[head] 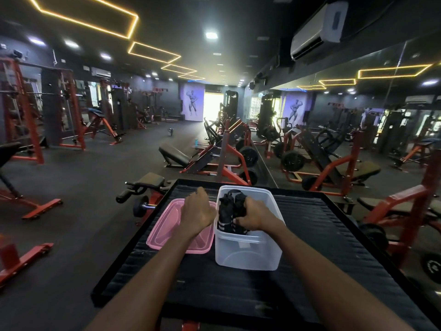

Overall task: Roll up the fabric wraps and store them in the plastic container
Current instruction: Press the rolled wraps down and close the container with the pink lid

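Nearest, 2 bare forearms reaching out over a black ribbed table (310, 247). Just beyond, a clear tub (247, 249) standing upright on that table, with a pink lid (164, 225) lying flat, touching or almost touching its left wall. Inside the tub, 2 rolled black wraps (226, 211) side by side, white stripes showing on the near ends, a black strap loop poking up at the far end. Right hand (254, 217) down in the tub, fingers curled round the right-hand roll, seating it next to its neighbour. Left hand (196, 211) knuckles-up above the lid; fingers hidden on the far side, so impossible to say whether grasping the lid, resting on it or clenched. Probably the last storing step: best to press the roll down until level with the other, keep the loose tail tucked under so nothing unwinds, push the loop below the rim, then let go gently. Lid close by for closing afterwards. Farther off, red-framed benches, weight plates, a mirror wall on the right, and a bright doorway at the back.
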The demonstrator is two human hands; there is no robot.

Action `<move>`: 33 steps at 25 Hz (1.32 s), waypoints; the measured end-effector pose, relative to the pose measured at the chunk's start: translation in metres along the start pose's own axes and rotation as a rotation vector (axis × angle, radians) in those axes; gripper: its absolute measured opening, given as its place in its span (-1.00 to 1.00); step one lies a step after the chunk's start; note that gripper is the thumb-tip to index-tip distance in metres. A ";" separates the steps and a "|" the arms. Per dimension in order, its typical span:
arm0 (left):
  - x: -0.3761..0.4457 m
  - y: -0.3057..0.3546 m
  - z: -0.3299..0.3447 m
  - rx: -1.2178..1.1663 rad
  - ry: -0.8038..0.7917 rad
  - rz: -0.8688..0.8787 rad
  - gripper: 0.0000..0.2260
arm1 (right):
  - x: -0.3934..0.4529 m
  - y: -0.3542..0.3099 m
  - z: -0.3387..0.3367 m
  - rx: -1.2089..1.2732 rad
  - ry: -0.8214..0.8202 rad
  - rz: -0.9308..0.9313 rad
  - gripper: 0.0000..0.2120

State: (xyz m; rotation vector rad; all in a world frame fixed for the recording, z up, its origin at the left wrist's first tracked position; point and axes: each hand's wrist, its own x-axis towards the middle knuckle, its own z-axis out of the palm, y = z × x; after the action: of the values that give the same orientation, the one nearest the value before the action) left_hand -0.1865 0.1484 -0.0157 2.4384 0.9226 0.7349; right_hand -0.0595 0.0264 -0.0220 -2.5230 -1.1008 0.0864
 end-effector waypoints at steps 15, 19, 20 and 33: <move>-0.026 -0.055 0.041 0.238 -0.303 0.167 -0.74 | -0.013 -0.079 0.019 -0.132 0.267 -0.271 -0.86; -0.014 -0.058 0.021 0.330 0.009 0.257 -0.70 | -0.015 -0.073 0.020 -0.030 0.303 -0.205 -0.85; -0.010 -0.057 0.014 0.337 0.072 0.264 -0.72 | -0.016 -0.072 0.021 -0.001 0.306 -0.183 -0.85; 0.000 0.002 -0.091 -0.133 0.608 0.162 -0.74 | -0.016 -0.080 0.018 0.370 0.362 -0.137 -0.83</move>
State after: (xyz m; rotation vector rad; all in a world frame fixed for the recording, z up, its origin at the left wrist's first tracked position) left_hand -0.2409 0.1652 0.0550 2.2161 0.8445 1.5962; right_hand -0.1297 0.0707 -0.0104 -2.0301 -0.9992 -0.1820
